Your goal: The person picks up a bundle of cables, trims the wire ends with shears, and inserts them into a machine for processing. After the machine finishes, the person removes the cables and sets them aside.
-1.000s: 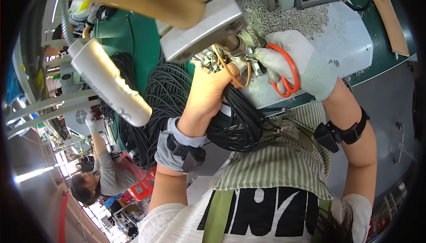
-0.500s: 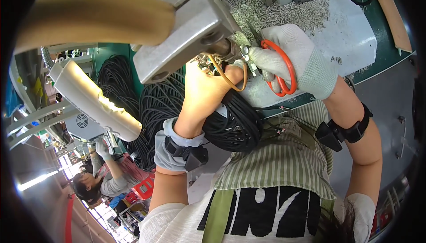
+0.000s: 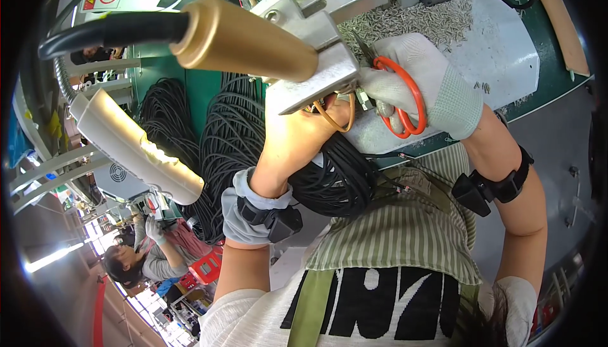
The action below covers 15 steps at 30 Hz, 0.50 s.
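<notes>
left hand [image 3: 297, 133]: partly covered by metal block [image 3: 318, 87], fingertips hidden, closure cannot be told | right hand [image 3: 415, 71]: gloved, fingers clamped on red-handled scissors [image 3: 418, 96] | connector [image 3: 365, 99]: seen beside right thumb tip | black cables [image 3: 335, 185]: bunched beside left wrist | gold handle [image 3: 253, 43]: mounted at metal block

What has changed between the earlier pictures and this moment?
The gold cylinder and metal block sit further right and lower in the picture, and the block covers more of what lies by the left hand. The co-worker's gloved hand, outstretched at first, is drawn in. No grip visibly changed: the right hand keeps its red-handled tool, and the black cables lie much as before.
</notes>
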Each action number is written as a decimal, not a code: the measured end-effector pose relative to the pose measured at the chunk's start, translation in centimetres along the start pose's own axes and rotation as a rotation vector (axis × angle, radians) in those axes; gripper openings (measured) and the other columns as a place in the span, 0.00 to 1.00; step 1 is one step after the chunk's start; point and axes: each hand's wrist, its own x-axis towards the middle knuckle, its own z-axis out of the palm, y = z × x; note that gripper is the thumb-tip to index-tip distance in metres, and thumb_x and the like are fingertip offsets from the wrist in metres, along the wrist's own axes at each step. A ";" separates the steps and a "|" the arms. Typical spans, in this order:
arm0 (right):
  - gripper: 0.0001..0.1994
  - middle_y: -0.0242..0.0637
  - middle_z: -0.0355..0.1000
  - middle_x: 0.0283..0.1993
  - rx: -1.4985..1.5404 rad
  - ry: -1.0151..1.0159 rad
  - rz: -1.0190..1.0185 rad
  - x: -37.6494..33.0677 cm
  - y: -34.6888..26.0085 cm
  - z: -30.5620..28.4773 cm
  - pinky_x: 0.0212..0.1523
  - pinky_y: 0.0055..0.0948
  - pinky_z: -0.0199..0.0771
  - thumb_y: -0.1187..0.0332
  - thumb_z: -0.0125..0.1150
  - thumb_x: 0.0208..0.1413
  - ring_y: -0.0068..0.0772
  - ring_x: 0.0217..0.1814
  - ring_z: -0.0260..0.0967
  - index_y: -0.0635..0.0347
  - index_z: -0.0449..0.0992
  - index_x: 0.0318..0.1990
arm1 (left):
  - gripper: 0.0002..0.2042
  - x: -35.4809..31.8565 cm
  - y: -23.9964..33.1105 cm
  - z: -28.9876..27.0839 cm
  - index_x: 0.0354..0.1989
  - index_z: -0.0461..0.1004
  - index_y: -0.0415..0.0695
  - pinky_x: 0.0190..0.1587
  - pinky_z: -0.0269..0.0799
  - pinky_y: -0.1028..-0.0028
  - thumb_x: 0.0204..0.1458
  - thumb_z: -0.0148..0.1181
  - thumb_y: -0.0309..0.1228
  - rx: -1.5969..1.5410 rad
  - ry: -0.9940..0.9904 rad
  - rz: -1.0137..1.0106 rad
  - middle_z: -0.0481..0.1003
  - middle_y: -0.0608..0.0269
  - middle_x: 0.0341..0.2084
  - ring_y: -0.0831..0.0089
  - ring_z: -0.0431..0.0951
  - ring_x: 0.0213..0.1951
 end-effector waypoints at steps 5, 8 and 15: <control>0.15 0.35 0.66 0.14 0.128 -0.060 0.152 0.4 -0.5 -0.2 0.12 0.22 0.61 0.63 0.59 0.51 0.21 0.12 0.63 0.68 0.70 0.22 | 0.10 -0.1 -0.1 -0.1 0.27 0.73 0.38 0.26 0.65 0.79 0.37 0.66 0.27 0.084 -0.002 0.007 0.71 0.71 0.20 0.84 0.67 0.24; 0.15 0.35 0.66 0.14 0.142 -0.075 0.220 0.4 -0.9 -0.3 0.13 0.21 0.61 0.63 0.59 0.51 0.21 0.12 0.64 0.68 0.70 0.23 | 0.04 0.0 -0.1 0.3 0.21 0.71 0.39 0.24 0.64 0.80 0.45 0.57 0.19 0.085 0.057 0.115 0.70 0.70 0.16 0.83 0.69 0.21; 0.13 0.35 0.67 0.15 0.303 -0.024 0.597 0.7 -2.6 -0.5 0.14 0.21 0.61 0.64 0.56 0.52 0.20 0.13 0.64 0.68 0.71 0.26 | 0.07 0.4 0.1 -1.1 0.27 0.72 0.36 0.29 0.69 0.76 0.44 0.60 0.27 0.001 -0.063 -0.100 0.72 0.66 0.22 0.80 0.71 0.26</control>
